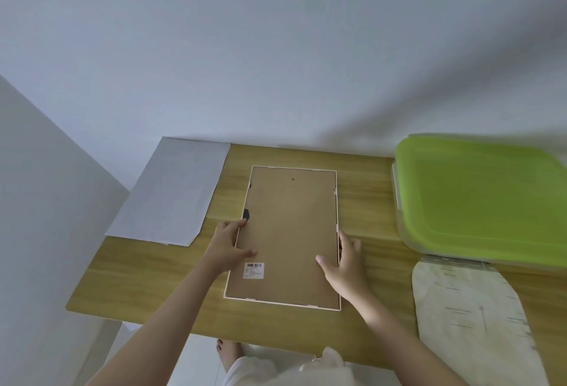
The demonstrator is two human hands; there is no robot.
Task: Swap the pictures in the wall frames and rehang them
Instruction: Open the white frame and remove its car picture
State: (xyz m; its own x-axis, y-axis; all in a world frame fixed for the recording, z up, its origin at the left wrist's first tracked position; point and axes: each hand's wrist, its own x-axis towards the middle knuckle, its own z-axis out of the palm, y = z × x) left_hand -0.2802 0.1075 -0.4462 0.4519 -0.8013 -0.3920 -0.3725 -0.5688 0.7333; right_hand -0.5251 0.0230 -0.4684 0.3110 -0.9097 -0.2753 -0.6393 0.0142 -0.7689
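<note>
A white-rimmed picture frame (291, 226) lies face down on the wooden table (147, 281), its brown backing board up, with a barcode sticker near the lower left. My left hand (228, 247) grips the frame's left edge, thumb lying on the backing. My right hand (345, 266) grips the right edge in the same way, fingers curled over the rim. A white sheet of paper (171, 192) lies flat at the table's back left, its upper face blank.
A clear storage box with a green lid (481, 195) stands at the back right. In front of it lies a pale printed cloth bag (469, 318). A plain white wall rises behind the table. My bare foot (228, 352) shows below the front edge.
</note>
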